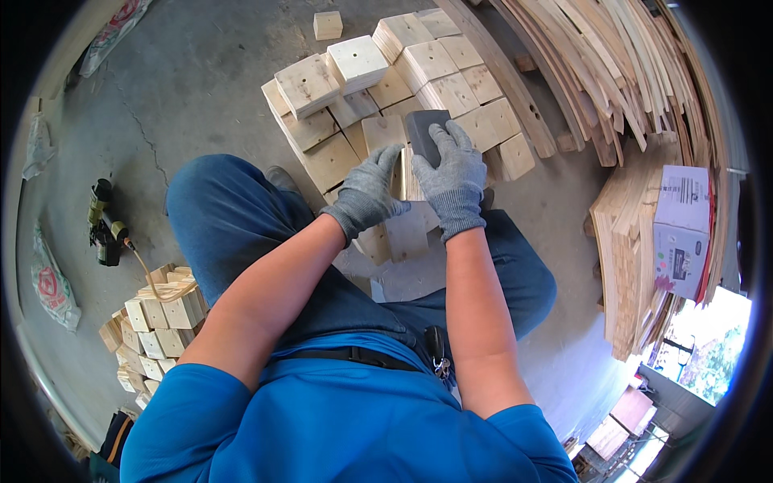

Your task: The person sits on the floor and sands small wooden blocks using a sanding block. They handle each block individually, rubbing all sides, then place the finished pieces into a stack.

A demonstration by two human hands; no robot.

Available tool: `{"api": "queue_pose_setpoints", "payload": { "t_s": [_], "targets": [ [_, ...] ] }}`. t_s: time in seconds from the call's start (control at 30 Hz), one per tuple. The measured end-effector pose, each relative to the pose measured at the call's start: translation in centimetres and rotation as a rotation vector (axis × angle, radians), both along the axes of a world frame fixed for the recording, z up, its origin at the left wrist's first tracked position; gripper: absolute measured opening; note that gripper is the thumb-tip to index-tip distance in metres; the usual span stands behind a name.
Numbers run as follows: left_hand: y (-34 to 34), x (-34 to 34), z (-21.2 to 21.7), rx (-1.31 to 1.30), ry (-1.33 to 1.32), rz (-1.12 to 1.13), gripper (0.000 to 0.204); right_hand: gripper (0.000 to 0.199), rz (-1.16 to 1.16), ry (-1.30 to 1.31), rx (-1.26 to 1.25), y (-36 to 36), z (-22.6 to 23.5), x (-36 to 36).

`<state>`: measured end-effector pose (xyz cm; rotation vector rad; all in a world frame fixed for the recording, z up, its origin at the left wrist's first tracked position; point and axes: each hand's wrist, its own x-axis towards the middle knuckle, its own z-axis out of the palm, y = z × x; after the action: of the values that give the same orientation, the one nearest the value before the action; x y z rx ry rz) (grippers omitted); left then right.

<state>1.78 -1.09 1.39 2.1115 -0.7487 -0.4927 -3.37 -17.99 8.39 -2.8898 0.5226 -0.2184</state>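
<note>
My right hand [451, 175], in a grey knit glove, is closed around a dark grey rectangular block [425, 129]. That block rests against the right side of a small wooden block [411, 179] standing between my hands. With its fingers curled along the left side of this wooden block, my gloved left hand [372, 191] steadies it. Part of the wooden block is hidden by both gloves. Beneath and beyond my hands lies a cluster of stacked wooden blocks [328, 163], several with a dark hole or knot on top.
A lone wooden block [328, 26] sits on the concrete floor [217, 88]. Long wooden strips [580, 56] are piled at right, near a printed carton [681, 233] on stacked boards [624, 233]. At left are a nail gun [105, 221] with a hose [149, 274] and more blocks [161, 326].
</note>
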Motion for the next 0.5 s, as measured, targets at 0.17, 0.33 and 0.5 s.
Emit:
{"api": "queue_pose_setpoints", "payload": {
  "t_s": [0.17, 0.33, 0.5],
  "targets": [
    [0.3, 0.1, 0.5, 0.042, 0.031, -0.010, 0.106, 0.068, 0.014, 0.004, 0.038, 2.3, 0.7, -4.3],
    [0.5, -0.1, 0.0, 0.022, 0.003, -0.007, 0.106, 0.071, 0.067, -0.009, 0.079, 4.5, 1.6, -11.6],
    [0.5, -0.1, 0.3, 0.036, 0.009, -0.013, 0.105, 0.071, 0.108, -0.054, 0.071, 4.4, 1.1, -13.4]
  ]
}}
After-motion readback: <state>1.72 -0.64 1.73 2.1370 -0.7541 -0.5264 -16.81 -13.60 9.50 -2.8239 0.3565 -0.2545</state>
